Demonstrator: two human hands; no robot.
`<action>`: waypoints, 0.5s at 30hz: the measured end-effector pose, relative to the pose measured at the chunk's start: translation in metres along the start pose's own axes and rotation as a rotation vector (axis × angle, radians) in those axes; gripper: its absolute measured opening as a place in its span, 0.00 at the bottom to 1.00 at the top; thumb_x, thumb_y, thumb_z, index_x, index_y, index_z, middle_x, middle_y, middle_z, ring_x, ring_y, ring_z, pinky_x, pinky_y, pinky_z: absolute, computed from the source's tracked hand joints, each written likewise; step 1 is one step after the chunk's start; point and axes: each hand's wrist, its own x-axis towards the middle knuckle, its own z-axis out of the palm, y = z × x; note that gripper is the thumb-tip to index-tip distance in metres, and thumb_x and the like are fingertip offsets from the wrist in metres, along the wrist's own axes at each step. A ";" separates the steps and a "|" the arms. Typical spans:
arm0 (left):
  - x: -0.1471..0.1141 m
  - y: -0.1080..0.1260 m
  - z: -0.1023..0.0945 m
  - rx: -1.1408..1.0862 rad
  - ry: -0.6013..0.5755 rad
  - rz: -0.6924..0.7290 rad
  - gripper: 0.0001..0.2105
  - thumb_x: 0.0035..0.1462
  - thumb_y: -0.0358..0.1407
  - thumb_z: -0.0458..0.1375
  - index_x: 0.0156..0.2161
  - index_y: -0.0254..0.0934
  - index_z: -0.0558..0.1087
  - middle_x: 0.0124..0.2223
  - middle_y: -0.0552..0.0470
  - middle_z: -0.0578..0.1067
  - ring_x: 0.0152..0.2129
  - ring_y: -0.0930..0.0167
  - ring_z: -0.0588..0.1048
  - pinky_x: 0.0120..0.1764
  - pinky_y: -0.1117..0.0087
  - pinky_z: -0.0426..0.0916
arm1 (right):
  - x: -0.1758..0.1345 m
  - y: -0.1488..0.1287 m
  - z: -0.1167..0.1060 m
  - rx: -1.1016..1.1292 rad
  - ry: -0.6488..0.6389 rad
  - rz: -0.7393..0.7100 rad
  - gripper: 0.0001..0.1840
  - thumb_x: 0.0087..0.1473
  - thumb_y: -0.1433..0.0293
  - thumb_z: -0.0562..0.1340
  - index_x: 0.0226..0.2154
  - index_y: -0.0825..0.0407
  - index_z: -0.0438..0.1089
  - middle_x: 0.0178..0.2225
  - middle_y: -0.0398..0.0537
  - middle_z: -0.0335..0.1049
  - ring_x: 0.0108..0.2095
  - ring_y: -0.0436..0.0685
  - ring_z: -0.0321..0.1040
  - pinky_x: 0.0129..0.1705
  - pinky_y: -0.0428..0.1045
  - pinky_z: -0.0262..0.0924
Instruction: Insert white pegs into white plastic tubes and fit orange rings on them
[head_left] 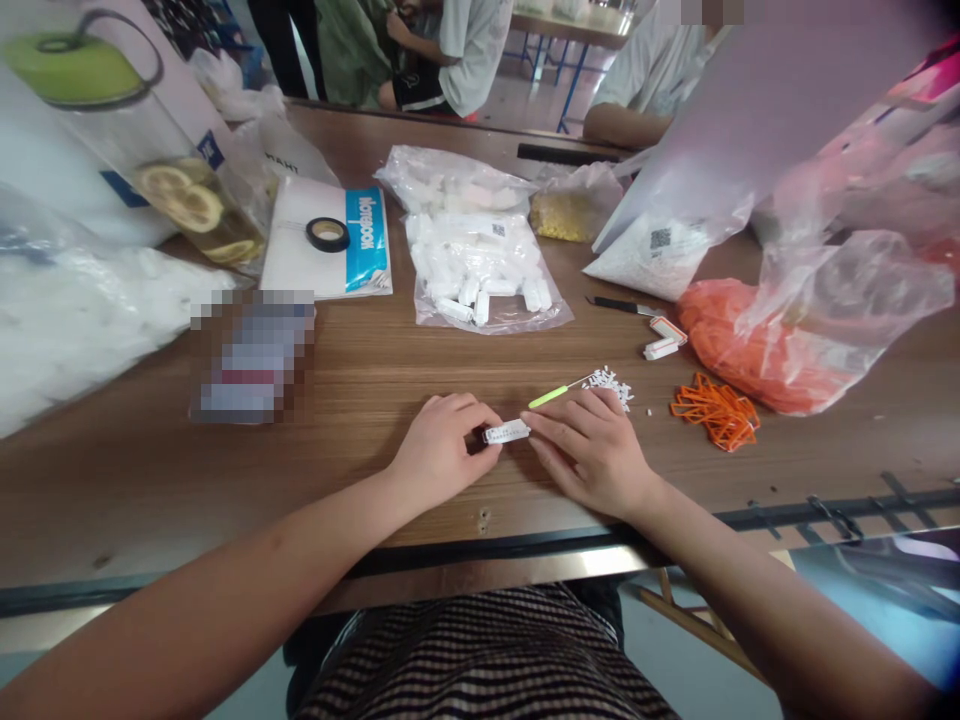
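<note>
A small white plastic connector block point(508, 432) with a row of tiny holes lies between my two hands, just above the table. My left hand point(442, 450) grips its left end between thumb and fingers. At the right end, the forefinger and thumb of my right hand point(600, 450) close on the block. Beyond my right hand lies a thin tool with a yellow-green handle point(548, 396). Its tip reaches a pile of tiny white pieces point(609, 385), partly hidden by my knuckles. Orange rectangular frames point(716, 412) lie in a heap farther right.
A plastic bag of white blocks point(484, 265) lies ahead. Two finished-looking white and orange blocks point(661, 348) rest near a black knife point(622, 306). A phone point(255, 360), a notebook point(300, 270) with black tape point(328, 235), and a bottle point(172, 180) stand left. Orange parts fill a bag point(772, 350).
</note>
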 end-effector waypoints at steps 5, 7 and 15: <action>0.001 0.001 0.000 0.000 -0.001 0.003 0.04 0.54 0.31 0.62 0.36 0.40 0.75 0.33 0.56 0.74 0.33 0.69 0.72 0.39 0.64 0.61 | 0.001 -0.005 0.008 -0.069 -0.017 -0.062 0.08 0.59 0.71 0.61 0.42 0.50 0.73 0.38 0.47 0.77 0.40 0.57 0.67 0.47 0.56 0.55; 0.001 0.001 0.001 -0.005 0.004 0.002 0.04 0.54 0.31 0.62 0.36 0.41 0.75 0.33 0.56 0.74 0.32 0.69 0.72 0.39 0.64 0.61 | 0.003 -0.014 0.012 -0.119 -0.029 -0.029 0.06 0.59 0.71 0.60 0.37 0.52 0.74 0.35 0.48 0.76 0.38 0.58 0.67 0.45 0.56 0.56; 0.001 0.000 0.001 0.006 -0.002 -0.029 0.04 0.54 0.32 0.61 0.36 0.41 0.75 0.35 0.55 0.76 0.32 0.69 0.72 0.40 0.63 0.62 | 0.008 0.015 -0.010 0.236 -0.064 0.156 0.10 0.59 0.71 0.59 0.41 0.51 0.76 0.37 0.48 0.75 0.37 0.54 0.70 0.43 0.52 0.61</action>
